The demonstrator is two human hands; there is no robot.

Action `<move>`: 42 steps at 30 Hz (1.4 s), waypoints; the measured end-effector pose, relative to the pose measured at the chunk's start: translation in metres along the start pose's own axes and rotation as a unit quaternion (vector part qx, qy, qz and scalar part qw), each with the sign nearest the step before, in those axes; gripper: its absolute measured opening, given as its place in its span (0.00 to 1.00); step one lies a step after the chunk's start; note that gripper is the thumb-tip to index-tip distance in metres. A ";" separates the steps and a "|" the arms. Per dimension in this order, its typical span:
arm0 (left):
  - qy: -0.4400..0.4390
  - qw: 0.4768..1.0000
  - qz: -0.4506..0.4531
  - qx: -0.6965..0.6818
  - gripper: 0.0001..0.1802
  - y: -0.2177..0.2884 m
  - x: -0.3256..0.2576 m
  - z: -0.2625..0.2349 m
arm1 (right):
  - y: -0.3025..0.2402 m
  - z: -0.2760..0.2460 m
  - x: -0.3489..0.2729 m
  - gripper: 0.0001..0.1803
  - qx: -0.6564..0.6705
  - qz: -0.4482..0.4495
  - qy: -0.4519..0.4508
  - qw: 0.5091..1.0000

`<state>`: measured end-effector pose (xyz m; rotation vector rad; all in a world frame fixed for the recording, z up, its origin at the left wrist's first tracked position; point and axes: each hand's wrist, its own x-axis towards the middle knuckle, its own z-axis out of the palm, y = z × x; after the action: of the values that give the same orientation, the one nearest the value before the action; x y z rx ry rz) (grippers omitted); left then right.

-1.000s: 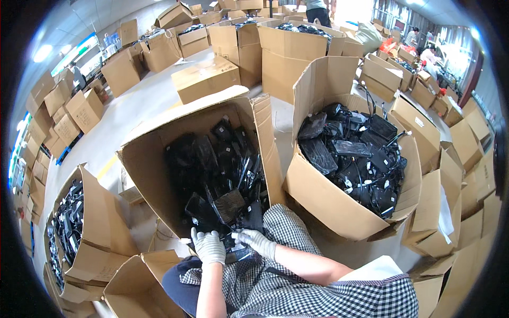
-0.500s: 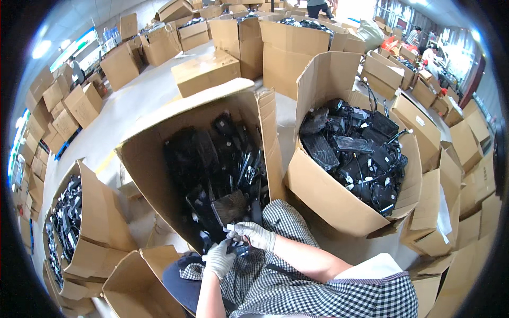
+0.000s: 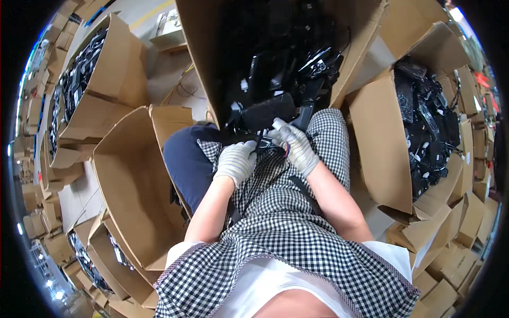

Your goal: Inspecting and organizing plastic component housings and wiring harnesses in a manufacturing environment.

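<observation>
Both my hands wear whitish striped gloves and meet over my checked apron (image 3: pixel 281 212). My left hand (image 3: pixel 237 163) has its fingers closed on a black cable (image 3: pixel 259 141). My right hand (image 3: pixel 298 147) is closed round a wire bundle (image 3: pixel 288 150) with red and dark strands, and a white piece, perhaps a connector, shows at its fingertips. What hangs between the hands is dark and partly hidden. Just beyond them, a large carton (image 3: pixel 360 50) tilts toward me, holding black plastic devices; a flat black box-shaped unit (image 3: pixel 269 112) lies at its near edge.
At my left stands an open carton (image 3: pixel 132 185) with a bare inner bottom. Farther left another carton (image 3: pixel 119 79) holds many black parts. To my right, a carton (image 3: pixel 379 143) contains black devices with cables (image 3: pixel 432 127). More cartons crowd both sides.
The view has tilted down and turned, so the cartons sit higher and more of my apron shows. My hands stay close together; coloured wires now show at the right one.
</observation>
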<state>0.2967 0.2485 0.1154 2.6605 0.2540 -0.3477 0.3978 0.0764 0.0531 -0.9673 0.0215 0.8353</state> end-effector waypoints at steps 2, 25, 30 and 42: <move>0.012 0.999 -0.028 -0.040 0.17 -0.007 -0.002 0.010 | 0.009 -0.003 0.006 0.27 -0.034 0.004 0.073 0.997; -0.003 0.825 -0.028 -0.565 0.15 -0.010 -0.016 0.011 | 0.012 0.010 -0.014 0.18 -0.109 0.091 -0.097 0.985; 0.086 0.670 -0.010 -0.737 0.17 -0.006 -0.017 -0.018 | 0.037 0.002 -0.042 0.12 -0.228 -0.014 -0.074 0.971; 0.149 0.764 0.072 -0.624 0.10 -0.007 -0.008 0.017 | -0.042 0.040 -0.066 0.22 -0.256 0.003 0.056 0.965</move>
<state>0.2840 0.2458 0.0996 1.3520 0.2451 0.2616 0.3650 0.0527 0.1312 -1.5010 -0.0987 0.8064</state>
